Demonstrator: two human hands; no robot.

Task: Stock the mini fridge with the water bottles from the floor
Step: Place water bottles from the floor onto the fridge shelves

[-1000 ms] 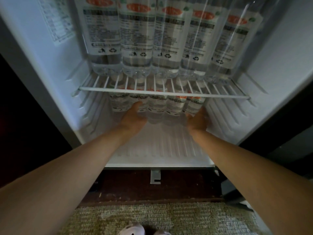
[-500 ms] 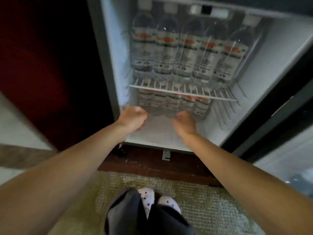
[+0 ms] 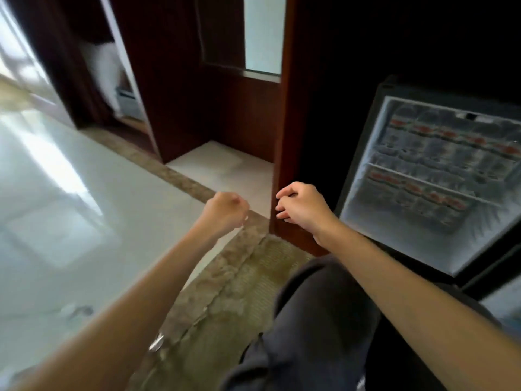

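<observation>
Both arms reach forward, hands apart and empty: left hand (image 3: 227, 210) fisted, right hand (image 3: 303, 208) loosely curled, beside the open mini fridge (image 3: 394, 241).

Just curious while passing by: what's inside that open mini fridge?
The mini fridge holds water bottles in a row on the wire shelf, and a second row beneath. The view is blurred, so no sure count; anything behind the front bottles is hidden.
</observation>
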